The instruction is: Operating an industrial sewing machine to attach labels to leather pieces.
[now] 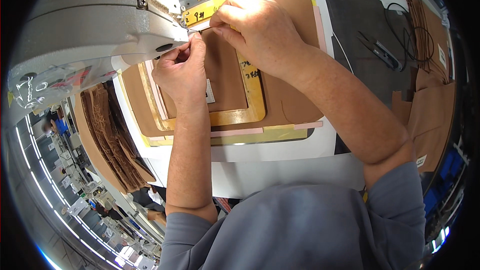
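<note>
Under the head of a grey sewing machine [95, 30], a yellow template frame [230, 117] with handwritten markings lies on a brown panel [292, 95] edged with pink and yellow strips. My left hand [182, 67] is closed at the frame's upper-left corner beside the needle area, fingertips pinched on something too small to make out. My right hand [255, 32] is just to its right, thumb and index finger pinched at a thin pale strip [203, 26] along the frame's inner top edge. A small white label [210, 91] shows within the frame, partly behind my left wrist.
Stacks of brown pieces [107, 135] sit left of the white work surface [280, 170], others [430, 125] at the right. A black-and-grey hand tool [377, 50] and a cable lie at upper right. Other people and machines line the distant hall at lower left.
</note>
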Demonstrator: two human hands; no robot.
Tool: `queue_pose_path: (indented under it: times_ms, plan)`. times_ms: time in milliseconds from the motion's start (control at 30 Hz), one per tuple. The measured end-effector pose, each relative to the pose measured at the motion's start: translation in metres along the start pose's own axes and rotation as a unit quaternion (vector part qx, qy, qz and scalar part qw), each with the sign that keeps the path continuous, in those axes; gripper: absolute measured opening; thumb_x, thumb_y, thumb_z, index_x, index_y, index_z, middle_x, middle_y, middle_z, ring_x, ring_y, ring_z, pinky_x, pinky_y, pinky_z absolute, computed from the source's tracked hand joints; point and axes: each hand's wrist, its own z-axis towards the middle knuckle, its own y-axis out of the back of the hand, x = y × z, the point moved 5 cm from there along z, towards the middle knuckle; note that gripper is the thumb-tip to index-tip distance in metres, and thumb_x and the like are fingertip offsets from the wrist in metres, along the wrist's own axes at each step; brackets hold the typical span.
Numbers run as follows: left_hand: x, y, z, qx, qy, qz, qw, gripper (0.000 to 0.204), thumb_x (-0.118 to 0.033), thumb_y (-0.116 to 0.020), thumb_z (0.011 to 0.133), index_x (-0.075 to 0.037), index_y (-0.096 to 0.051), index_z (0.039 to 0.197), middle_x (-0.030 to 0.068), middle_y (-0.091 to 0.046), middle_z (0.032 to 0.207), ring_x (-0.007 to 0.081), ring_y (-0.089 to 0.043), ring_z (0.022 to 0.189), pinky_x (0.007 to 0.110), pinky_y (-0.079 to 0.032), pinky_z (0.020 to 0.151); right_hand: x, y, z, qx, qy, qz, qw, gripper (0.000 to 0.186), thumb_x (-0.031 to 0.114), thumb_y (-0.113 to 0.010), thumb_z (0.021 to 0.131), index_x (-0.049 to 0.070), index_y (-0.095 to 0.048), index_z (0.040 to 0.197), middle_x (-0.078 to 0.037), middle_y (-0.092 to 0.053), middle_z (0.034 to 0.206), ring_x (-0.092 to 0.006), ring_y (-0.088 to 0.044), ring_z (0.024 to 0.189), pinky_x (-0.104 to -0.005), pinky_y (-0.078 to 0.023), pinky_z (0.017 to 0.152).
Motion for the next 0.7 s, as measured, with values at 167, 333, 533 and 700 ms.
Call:
queue_pose_path:
  times_ms: [167,333,533,700]
  plan:
    - [-0.009,0.001,-0.001,-0.009,-0.011,0.03,0.999,0.018,-0.015,-0.085,0.082,0.001,-0.078,0.079,-0.0025,-0.063,0.061,0.0046,-0.053,0.06,0.023,-0.046,0.061,0.007,-0.003,0.007,-0.011,0.027,-0.061,0.998,0.006,0.01,-0.074,0.078,0.009,-0.072,0.083,-0.005,-0.065,0.08,-0.025,-0.068,0.082,-0.0404,-0.05,0.07]
    - [-0.009,0.001,-0.002,0.005,0.014,0.024,1.0,0.017,-0.016,-0.082,0.084,0.0,-0.078,0.078,-0.0026,-0.063,0.061,0.0047,-0.053,0.061,0.023,-0.046,0.063,-0.003,-0.019,0.017,-0.008,0.06,0.009,0.998,0.01,0.011,-0.073,0.082,0.008,-0.074,0.092,-0.006,-0.067,0.085,-0.0265,-0.068,0.084,-0.04,-0.054,0.074]
    - [-0.015,0.0,-0.002,0.006,0.02,0.025,0.999,0.017,-0.016,-0.081,0.084,0.0,-0.078,0.077,-0.0025,-0.064,0.061,0.0049,-0.054,0.062,0.024,-0.047,0.065,-0.004,-0.026,0.028,0.107,0.061,0.01,0.992,0.013,0.013,-0.069,0.092,0.007,-0.075,0.102,-0.009,-0.069,0.093,-0.0296,-0.07,0.091,-0.0399,-0.056,0.081]
    - [-0.014,-0.001,-0.002,0.004,0.025,0.017,1.0,0.017,-0.015,-0.081,0.084,0.0,-0.077,0.077,-0.0026,-0.064,0.061,0.0048,-0.054,0.063,0.024,-0.047,0.066,-0.007,-0.03,0.033,0.16,0.052,0.024,0.986,0.014,0.014,-0.068,0.092,0.007,-0.074,0.103,-0.01,-0.071,0.097,-0.0303,-0.07,0.096,-0.0406,-0.056,0.086]
